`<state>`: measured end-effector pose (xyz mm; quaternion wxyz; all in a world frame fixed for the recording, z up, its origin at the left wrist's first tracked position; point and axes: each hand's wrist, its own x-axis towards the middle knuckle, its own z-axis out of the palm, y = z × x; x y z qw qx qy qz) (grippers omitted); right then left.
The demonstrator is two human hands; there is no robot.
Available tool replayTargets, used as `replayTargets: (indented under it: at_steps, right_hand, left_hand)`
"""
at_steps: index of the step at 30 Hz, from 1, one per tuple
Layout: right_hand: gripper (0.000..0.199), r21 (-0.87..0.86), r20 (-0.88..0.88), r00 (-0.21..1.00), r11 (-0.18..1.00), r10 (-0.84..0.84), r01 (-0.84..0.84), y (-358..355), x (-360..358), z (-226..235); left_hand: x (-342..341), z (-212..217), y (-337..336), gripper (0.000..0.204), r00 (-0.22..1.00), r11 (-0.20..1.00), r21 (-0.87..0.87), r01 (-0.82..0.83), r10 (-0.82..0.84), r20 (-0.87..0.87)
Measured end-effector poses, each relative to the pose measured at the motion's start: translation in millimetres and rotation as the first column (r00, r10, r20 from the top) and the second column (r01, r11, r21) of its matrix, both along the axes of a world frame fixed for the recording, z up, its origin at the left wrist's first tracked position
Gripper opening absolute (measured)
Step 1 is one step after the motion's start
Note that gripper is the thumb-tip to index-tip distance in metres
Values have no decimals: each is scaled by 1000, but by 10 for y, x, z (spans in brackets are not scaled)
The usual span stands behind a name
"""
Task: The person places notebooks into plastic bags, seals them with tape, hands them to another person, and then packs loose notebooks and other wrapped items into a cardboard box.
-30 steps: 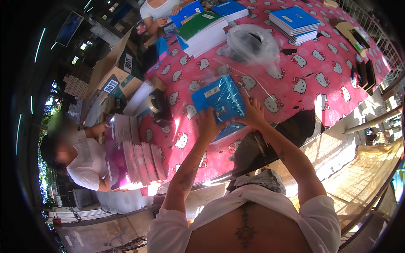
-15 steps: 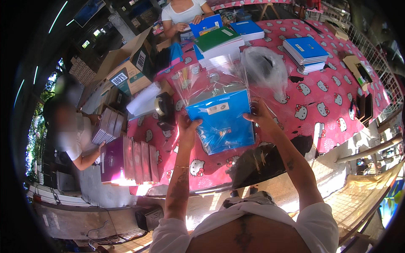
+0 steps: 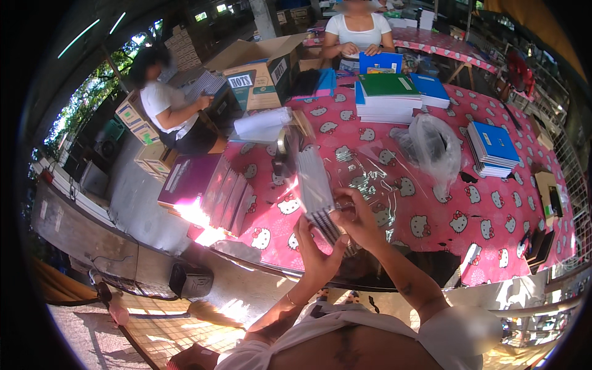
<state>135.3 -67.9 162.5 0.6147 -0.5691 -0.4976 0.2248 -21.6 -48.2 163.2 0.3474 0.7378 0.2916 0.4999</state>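
Observation:
Between my hands is a bundle of spiral notebooks (image 3: 316, 182) in clear plastic, turned so its pale page edges and dark wire spirals face up. My left hand (image 3: 316, 254) grips the near end, thumb on one side and fingers on the other. Across from it, my right hand (image 3: 359, 219) holds the spiral side with its fingers bent over the edge. Part of the bundle's near end is hidden behind my fingers. Just beyond it is a black tape dispenser (image 3: 282, 151). Shiny clear plastic (image 3: 367, 179) lies to the right on the pink patterned tablecloth (image 3: 290, 237).
Wrapped purple notebooks (image 3: 191, 182) stand at the left edge. Blue notebooks (image 3: 493, 142), a green-topped stack (image 3: 388, 86) and a crumpled plastic bag (image 3: 438, 148) lie farther right. An open carton (image 3: 262, 68) stands at the far left. Two co-workers (image 3: 357, 34) handle notebooks nearby.
The wrapped bundle has come down toward me and turned from its blue cover onto its edge. My hands have shifted to its spiral end. The co-worker at left has moved farther off.

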Motion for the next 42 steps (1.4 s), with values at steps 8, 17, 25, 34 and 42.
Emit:
replayTargets:
  at_steps: [8, 17, 25, 34, 42]
  right_hand:
    - [82, 112, -422, 748, 848, 512, -517, 1059, 894, -609]
    - [89, 19, -425, 903, 997, -61, 76, -256, 698, -492]
    - [65, 265, 785, 519, 940, -339, 213, -222, 125, 1431]
    - [40, -30, 889, 456, 990, -37, 138, 245, -302, 1723]
    - [48, -163, 865, 498, 975, 69, 149, 540, -510, 1719]
  left_hand:
    - [-209, 78, 557, 60, 953, 964, -267, 4, 77, 293]
    - [-1, -86, 1257, 71, 819, 730, -374, 573, -528, 224]
    - [-262, -663, 3509, 57, 993, 858, -500, 119, -114, 42]
    - [115, -1127, 3524, 12, 938, 659, -668, 346, -222, 267]
    - [-152, -944, 3594, 25, 621, 957, 192, -218, 288, -729]
